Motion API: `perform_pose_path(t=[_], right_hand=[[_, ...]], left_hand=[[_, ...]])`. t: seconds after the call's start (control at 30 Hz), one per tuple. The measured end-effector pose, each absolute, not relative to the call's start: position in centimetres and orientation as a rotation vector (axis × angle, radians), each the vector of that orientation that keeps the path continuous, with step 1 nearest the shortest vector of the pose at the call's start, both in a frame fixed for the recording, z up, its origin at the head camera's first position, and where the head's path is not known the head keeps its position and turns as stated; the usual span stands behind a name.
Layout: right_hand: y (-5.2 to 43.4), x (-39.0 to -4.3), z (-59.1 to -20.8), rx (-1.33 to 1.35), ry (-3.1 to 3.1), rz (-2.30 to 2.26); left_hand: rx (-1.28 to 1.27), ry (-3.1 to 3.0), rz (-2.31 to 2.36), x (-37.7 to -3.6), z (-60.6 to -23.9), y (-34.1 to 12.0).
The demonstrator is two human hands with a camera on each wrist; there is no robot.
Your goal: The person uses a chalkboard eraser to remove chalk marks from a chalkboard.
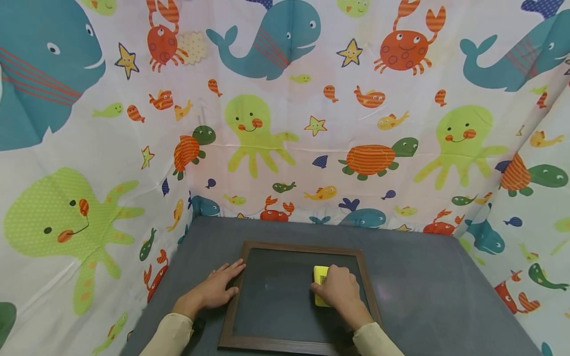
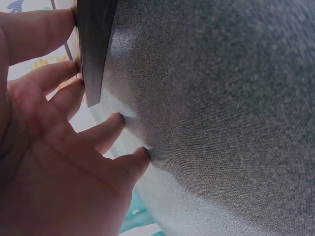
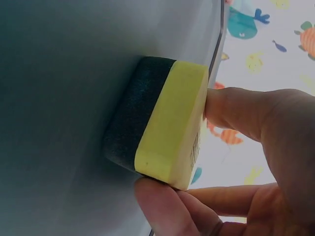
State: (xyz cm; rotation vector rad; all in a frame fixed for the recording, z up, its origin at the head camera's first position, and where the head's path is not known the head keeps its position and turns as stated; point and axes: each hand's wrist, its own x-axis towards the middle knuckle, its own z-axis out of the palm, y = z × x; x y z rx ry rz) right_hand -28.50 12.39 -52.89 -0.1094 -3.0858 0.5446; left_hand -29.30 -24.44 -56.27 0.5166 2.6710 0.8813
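Observation:
A small chalkboard (image 1: 280,301) with a brown wooden frame lies flat on the dark grey table. My right hand (image 1: 340,289) grips a yellow board eraser (image 3: 172,118), its black felt side against the board's surface, right of the middle. In the right wrist view the thumb and fingers hold the eraser's yellow block from its edges. At the left edge of the board, my left hand (image 1: 213,287) rests with its fingers spread. The left wrist view shows its thumb and some fingers touching the wooden frame (image 2: 93,54), while other fingertips press on the grey cloth.
The table is covered in dark grey cloth (image 1: 427,287), which extends to both sides of the board. A white curtain (image 1: 276,198) printed with sea animals hangs behind it and along the left and right sides.

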Motion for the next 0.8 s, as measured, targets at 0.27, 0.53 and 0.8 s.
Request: perform_pose_path(t=[0.27,0.53,0.8], right_hand=[[15.7,-28.5,-52.6,-0.154,-3.104,0.519],[18.6,-28.5,-52.9,-0.185,-3.141,0.500],[18.7,-28.3,-52.2,-0.268,-3.179,0.532]], left_hand=[[0.514,2.672,0.869,-29.4,-56.3,-24.4],[0.509,2.672,0.881,-29.3,-56.1,-24.4],[0.515,2.660,0.897,-29.0,-56.0,-24.3]])
